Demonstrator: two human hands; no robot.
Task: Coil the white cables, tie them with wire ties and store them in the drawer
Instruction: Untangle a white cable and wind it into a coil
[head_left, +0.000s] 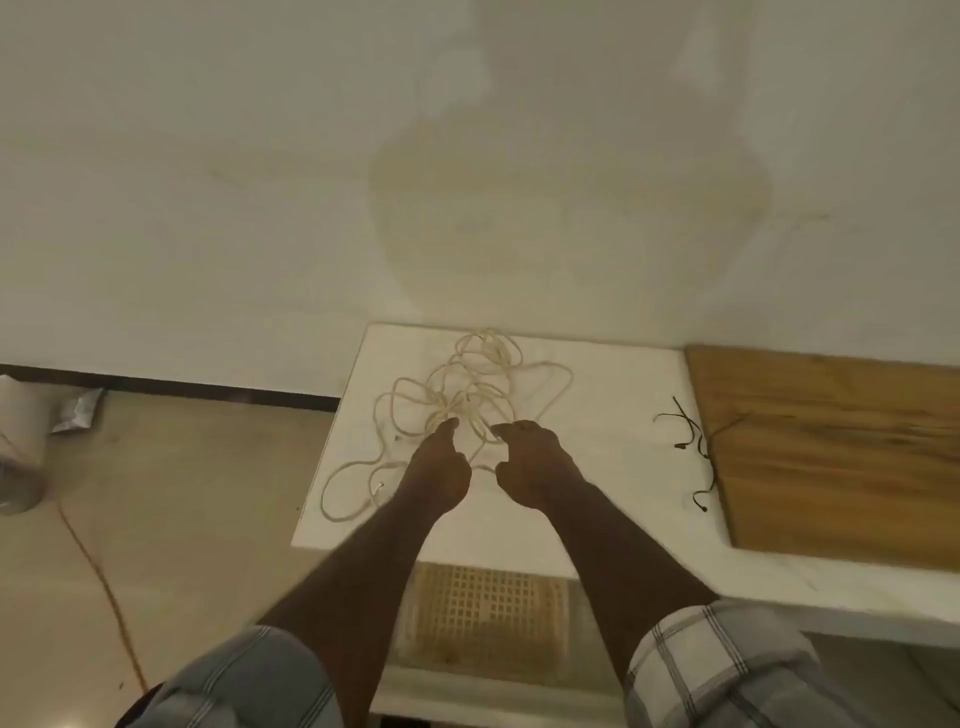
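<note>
Head view: two hands (436, 470) (524, 467) pinch one tangled white cable (467, 384).

Your two bare forearms reach forward side by side, plaid sleeves at the elbows. Your left hand (439, 475) and right hand (530, 467) are both loosely curled, thumbs forward.

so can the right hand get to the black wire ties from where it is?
Probably yes. The right hand is at the white cable, and only bare white countertop lies between it and the black wire ties, which sit further right.
</note>
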